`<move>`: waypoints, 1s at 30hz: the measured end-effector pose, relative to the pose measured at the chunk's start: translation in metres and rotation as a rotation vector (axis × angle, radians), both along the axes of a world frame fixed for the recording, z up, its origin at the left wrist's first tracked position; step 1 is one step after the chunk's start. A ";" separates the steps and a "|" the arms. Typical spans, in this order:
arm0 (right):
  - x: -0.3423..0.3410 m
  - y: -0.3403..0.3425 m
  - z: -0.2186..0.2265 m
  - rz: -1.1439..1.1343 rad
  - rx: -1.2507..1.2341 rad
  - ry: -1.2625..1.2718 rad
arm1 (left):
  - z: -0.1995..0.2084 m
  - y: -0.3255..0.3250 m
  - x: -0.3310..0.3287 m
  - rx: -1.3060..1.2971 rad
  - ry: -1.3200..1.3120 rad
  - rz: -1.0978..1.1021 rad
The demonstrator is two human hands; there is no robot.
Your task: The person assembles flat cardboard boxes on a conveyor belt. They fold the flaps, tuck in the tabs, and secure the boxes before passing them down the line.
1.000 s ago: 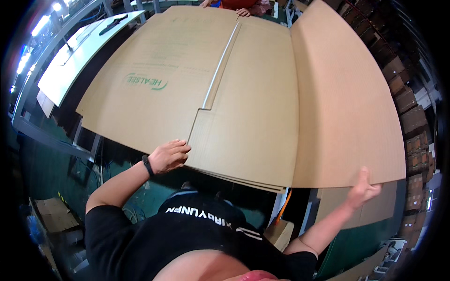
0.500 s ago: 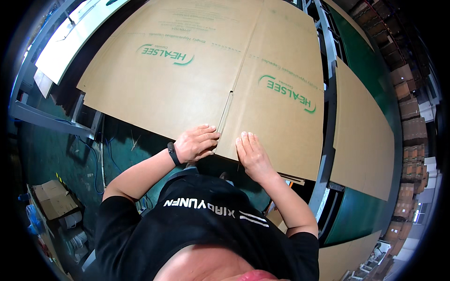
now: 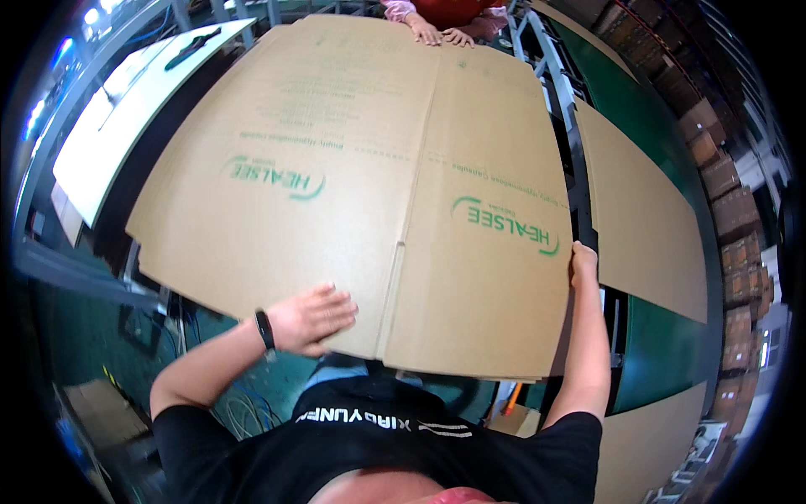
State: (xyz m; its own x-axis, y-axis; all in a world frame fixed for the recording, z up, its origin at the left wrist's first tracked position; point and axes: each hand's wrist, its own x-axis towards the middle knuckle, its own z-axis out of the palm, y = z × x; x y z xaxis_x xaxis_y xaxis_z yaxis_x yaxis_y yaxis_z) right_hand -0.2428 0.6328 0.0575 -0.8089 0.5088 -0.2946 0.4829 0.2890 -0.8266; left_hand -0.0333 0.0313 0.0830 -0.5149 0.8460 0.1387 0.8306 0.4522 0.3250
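A large flattened cardboard box [image 3: 353, 218] with green print lies before me, a long crease and slot running from near to far across it. Its near edge shows more than one layer at the right. My left hand [image 3: 315, 320], with a dark wristband, rests on the near part of the cardboard, fingers stretched out. At the right edge, my right hand [image 3: 583, 262] is closed around the board's side, and its fingertips are partly hidden. Across the far edge, a co-worker's two hands [image 3: 441, 35] lie on the cardboard.
A metal frame rail [image 3: 579, 160] runs along the right side, with another cardboard sheet [image 3: 642, 218] on a green surface beyond it. A white panel [image 3: 126, 118] stands at the left. Stacked cartons [image 3: 739, 269] line the far right, and cables [image 3: 248, 412] lie on the floor.
My right hand has moved from the near edge to the board's right edge. My left hand has shifted left and nearer. The cardboard sits nearer in view, and a co-worker's hands now show.
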 end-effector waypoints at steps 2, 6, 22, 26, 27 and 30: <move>-0.006 -0.028 0.033 -0.109 -0.315 -0.109 | -0.008 -0.002 0.000 0.025 -0.018 -0.016; -0.006 -0.020 0.021 -0.117 -0.307 -0.103 | -0.018 -0.003 -0.010 -0.004 -0.048 -0.081; 0.007 -0.068 0.022 -0.255 0.920 -0.412 | -0.024 0.009 -0.020 -0.057 0.131 -0.192; 0.001 -0.070 0.020 -0.247 0.763 -0.339 | -0.024 0.014 -0.021 -0.024 0.301 -0.155; 0.003 -0.069 0.020 -0.257 0.713 -0.321 | -0.030 0.016 -0.021 -0.010 0.290 -0.155; 0.003 -0.058 0.009 -0.259 0.552 -0.248 | -0.035 0.018 -0.016 0.012 0.228 -0.127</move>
